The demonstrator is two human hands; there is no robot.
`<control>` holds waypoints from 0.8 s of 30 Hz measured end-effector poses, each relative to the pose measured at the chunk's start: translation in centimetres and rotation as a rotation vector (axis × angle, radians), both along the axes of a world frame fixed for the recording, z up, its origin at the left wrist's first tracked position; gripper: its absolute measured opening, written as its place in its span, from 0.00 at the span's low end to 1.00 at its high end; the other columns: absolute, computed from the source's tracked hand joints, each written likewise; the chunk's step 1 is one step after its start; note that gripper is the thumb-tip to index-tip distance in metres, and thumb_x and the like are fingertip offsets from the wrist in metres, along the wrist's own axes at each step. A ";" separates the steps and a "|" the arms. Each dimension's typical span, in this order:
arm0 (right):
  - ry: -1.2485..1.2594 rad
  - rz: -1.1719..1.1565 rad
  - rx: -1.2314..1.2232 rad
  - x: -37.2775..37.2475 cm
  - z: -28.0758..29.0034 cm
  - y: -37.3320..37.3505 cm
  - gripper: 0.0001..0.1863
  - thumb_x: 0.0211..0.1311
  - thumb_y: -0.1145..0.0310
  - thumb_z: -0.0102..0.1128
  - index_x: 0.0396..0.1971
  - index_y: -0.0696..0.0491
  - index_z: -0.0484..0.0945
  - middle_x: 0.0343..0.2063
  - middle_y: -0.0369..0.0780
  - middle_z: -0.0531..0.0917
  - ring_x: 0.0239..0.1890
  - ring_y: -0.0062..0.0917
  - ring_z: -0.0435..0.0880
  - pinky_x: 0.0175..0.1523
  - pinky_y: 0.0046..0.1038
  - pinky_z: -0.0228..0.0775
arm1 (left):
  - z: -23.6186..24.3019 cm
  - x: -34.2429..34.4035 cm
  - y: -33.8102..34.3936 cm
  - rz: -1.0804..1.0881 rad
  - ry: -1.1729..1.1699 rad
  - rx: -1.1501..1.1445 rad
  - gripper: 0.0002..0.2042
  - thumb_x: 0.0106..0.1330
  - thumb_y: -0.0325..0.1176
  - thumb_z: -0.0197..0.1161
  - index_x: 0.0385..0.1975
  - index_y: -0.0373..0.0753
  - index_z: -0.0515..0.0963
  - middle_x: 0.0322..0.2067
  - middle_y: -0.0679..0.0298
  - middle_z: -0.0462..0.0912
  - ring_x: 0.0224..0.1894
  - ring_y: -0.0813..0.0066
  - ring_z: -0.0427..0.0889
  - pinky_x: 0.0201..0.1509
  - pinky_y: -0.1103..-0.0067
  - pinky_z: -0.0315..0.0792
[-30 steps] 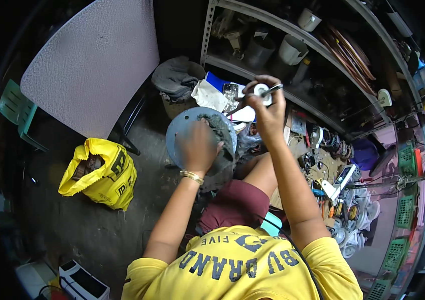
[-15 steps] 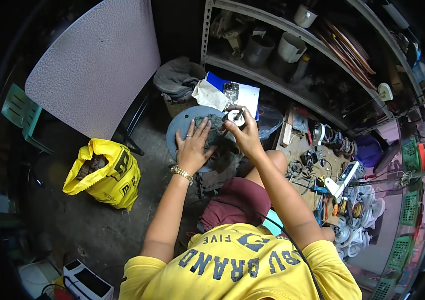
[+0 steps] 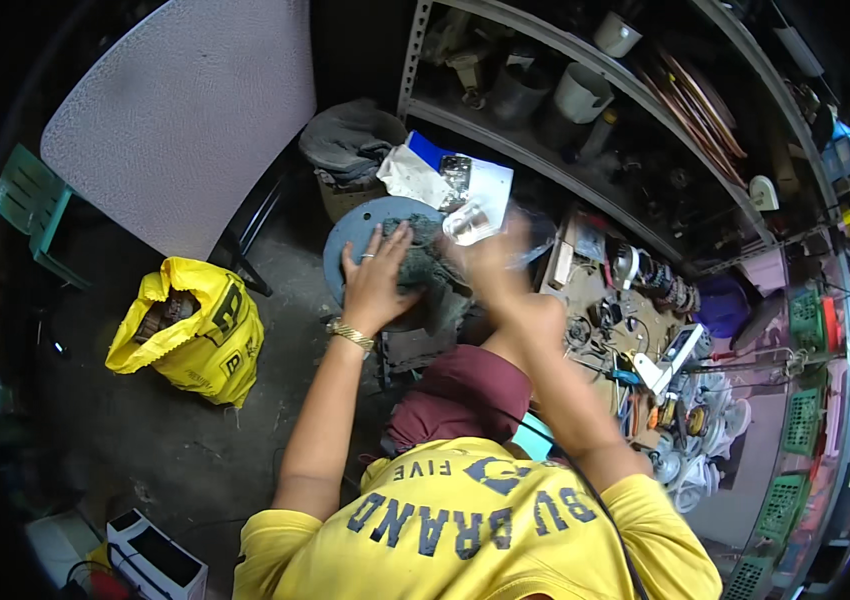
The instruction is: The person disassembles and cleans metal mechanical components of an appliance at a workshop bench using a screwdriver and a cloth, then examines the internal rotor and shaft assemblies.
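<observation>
My left hand [image 3: 377,282] lies palm down with its fingers apart on a crumpled dark grey cloth [image 3: 425,262]. Beneath the cloth is a round blue-grey disc [image 3: 343,240] with a small hole near its far edge. My right hand [image 3: 497,262] is smeared by motion just right of the cloth. At its fingers shows a white round part [image 3: 467,224], also blurred; half a second ago a dark shaft stuck out of its centre.
Papers and a blue folder [image 3: 427,150] lie beyond the disc, beside a bin topped with grey cloth [image 3: 350,135]. A board with tools and wires [image 3: 595,300] is at right. At left stands a yellow bag [image 3: 210,340]. Metal shelves [image 3: 535,150] line the back.
My right hand has swung quickly, the white part now a blur at its fingers. My left hand stays flat on the cloth. The whole view has shifted slightly.
</observation>
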State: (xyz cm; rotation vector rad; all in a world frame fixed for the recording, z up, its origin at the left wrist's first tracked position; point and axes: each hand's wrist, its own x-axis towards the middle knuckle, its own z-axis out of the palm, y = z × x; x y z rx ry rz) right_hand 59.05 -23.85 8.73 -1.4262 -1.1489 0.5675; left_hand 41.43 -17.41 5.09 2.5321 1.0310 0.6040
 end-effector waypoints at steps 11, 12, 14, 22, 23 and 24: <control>0.317 0.282 0.004 -2.2 -0.8 2.9 0.22 0.63 0.75 0.68 0.53 0.56 0.67 0.23 0.31 0.76 0.26 0.16 0.75 0.34 0.21 0.70 | 0.3 -1.0 0.2 -0.026 -0.047 -0.011 0.42 0.50 0.39 0.74 0.69 0.47 0.65 0.72 0.69 0.63 0.77 0.57 0.54 0.72 0.37 0.38; 0.380 0.270 0.026 -2.3 -0.1 3.3 0.26 0.62 0.77 0.68 0.55 0.56 0.64 0.22 0.30 0.75 0.25 0.14 0.74 0.33 0.19 0.69 | 0.2 -1.0 0.2 -0.009 -0.064 -0.005 0.37 0.51 0.36 0.73 0.66 0.48 0.69 0.68 0.69 0.68 0.75 0.58 0.59 0.72 0.37 0.40; 0.279 0.243 0.081 -1.9 1.4 3.8 0.36 0.60 0.79 0.70 0.62 0.57 0.57 0.20 0.28 0.68 0.22 0.14 0.70 0.33 0.18 0.69 | 0.3 -1.4 0.1 0.016 -0.070 -0.001 0.36 0.50 0.35 0.73 0.64 0.49 0.70 0.64 0.70 0.71 0.72 0.60 0.61 0.72 0.37 0.41; 0.548 0.445 0.084 -1.8 5.6 4.8 0.51 0.52 0.81 0.72 0.72 0.53 0.49 0.26 0.30 0.68 0.30 0.16 0.69 0.39 0.20 0.64 | 2.0 -2.4 0.5 0.129 -0.232 0.057 0.25 0.52 0.36 0.68 0.54 0.47 0.77 0.49 0.65 0.76 0.56 0.61 0.72 0.64 0.57 0.57; 0.537 0.455 0.084 -2.0 5.1 5.0 0.51 0.53 0.80 0.72 0.72 0.53 0.48 0.26 0.30 0.68 0.31 0.15 0.68 0.39 0.20 0.63 | 1.8 -2.1 0.8 0.178 -0.389 0.060 0.24 0.53 0.36 0.67 0.53 0.46 0.78 0.50 0.65 0.76 0.57 0.61 0.72 0.64 0.58 0.57; 0.541 0.460 0.076 -2.4 4.6 5.3 0.51 0.53 0.79 0.73 0.73 0.53 0.48 0.26 0.30 0.69 0.30 0.15 0.68 0.39 0.19 0.63 | 1.7 -1.6 1.3 0.156 -0.471 0.056 0.21 0.54 0.34 0.67 0.50 0.44 0.79 0.52 0.65 0.76 0.59 0.60 0.71 0.64 0.58 0.56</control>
